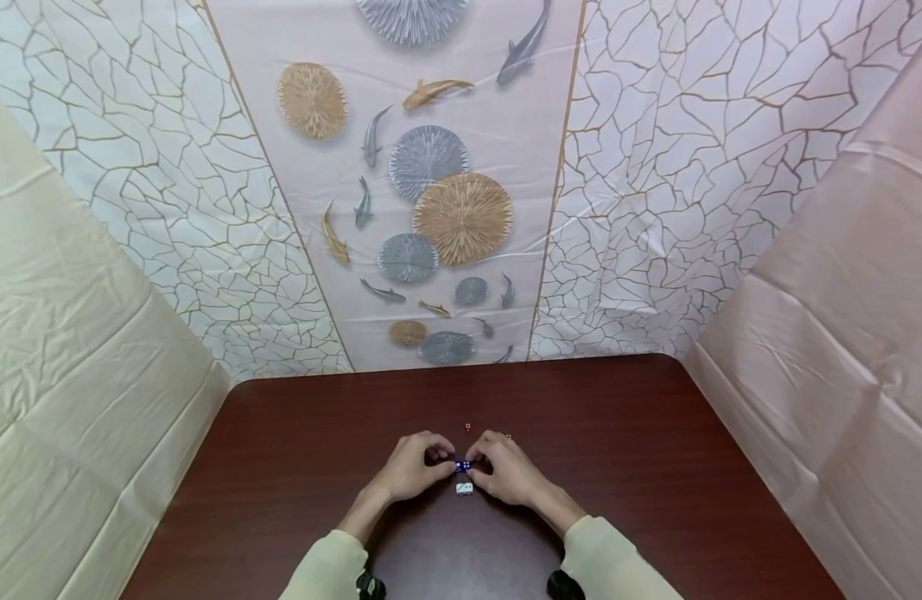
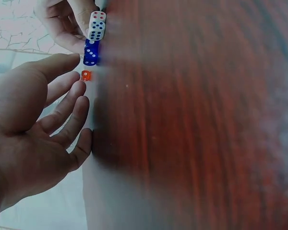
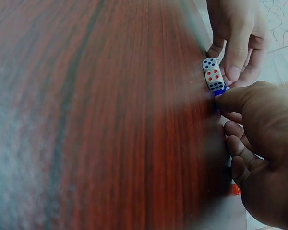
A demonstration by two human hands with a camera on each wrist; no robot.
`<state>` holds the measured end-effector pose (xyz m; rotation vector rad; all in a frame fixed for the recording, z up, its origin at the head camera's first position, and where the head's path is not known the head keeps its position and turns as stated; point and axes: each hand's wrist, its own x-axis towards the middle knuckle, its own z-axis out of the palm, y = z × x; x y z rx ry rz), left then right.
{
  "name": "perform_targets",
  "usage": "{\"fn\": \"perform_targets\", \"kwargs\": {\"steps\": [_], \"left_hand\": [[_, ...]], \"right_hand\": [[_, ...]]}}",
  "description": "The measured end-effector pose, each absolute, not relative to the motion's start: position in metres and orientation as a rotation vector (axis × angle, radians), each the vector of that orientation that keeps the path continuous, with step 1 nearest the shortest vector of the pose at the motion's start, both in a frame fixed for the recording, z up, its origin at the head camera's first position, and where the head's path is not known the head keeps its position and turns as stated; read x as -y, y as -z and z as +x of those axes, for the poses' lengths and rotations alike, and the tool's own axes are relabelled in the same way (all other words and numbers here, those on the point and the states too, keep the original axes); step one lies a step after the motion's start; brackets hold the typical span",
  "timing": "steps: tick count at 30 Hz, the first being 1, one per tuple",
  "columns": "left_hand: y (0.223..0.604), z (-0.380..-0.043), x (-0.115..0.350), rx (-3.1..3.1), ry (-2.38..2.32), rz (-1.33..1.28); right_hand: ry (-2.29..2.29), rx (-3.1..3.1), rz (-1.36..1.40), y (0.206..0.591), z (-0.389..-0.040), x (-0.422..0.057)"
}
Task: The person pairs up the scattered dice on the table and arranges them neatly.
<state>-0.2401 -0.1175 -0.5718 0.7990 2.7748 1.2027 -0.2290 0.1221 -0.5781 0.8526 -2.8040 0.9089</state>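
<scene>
Two blue dice sit side by side between my hands on the dark table. My right hand pinches the right blue die with thumb and index finger; in the right wrist view the thumb hides most of the blue. At the left end, my left hand has its thumb and index tips apart, close beside the other blue die. Its remaining fingers are loosely bent. Just nearer to me stands a pair of white dice, with red and blue pips.
A small red die lies beyond the blue dice. Another small reddish die shows just behind the right hand's knuckles. The brown table ends at a patterned cloth backdrop, with plain cloth hanging at both sides.
</scene>
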Motion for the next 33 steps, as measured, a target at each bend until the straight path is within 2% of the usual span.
{"fn": "perform_targets", "kwargs": {"steps": [33], "left_hand": [[0.564,-0.287,0.091,-2.872,-1.156,0.686]], "right_hand": [[-0.920,2.829,0.841,0.579,-0.231,-0.121]]}}
